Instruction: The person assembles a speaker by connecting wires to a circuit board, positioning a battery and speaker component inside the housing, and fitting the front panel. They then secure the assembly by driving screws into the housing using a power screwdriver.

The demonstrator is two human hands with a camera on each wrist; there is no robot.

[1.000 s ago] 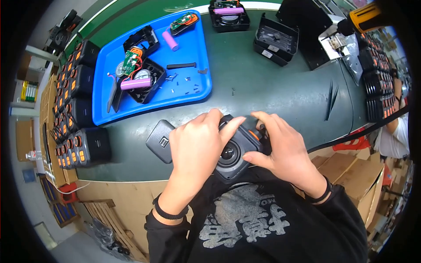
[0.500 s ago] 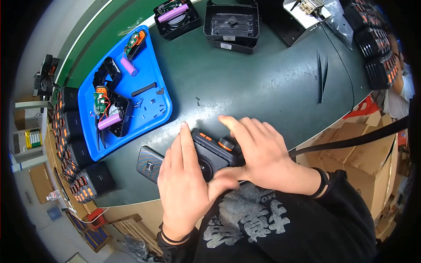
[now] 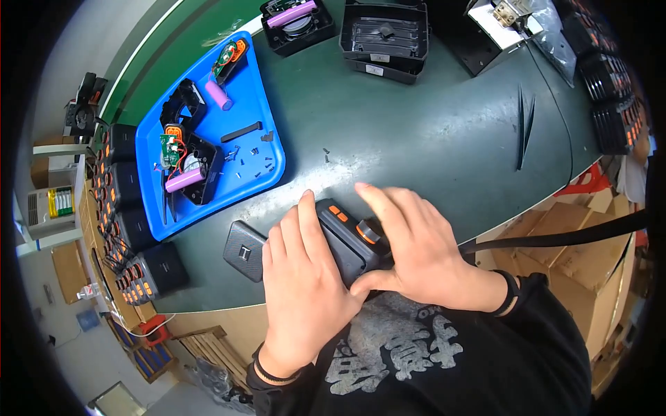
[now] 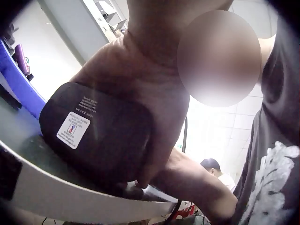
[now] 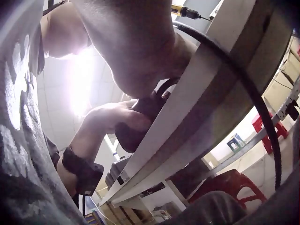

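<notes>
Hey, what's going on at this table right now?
A person holds a black device with orange buttons at the near edge of the green table, left hand on one side and right hand wrapped over the other. A blue tray of opened casings and purple cells sits further back to the left.

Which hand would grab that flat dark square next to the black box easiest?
Probably the left hand: the flat dark square lies just beside it on the table, while the right hand grips the black box on the far side.
</notes>
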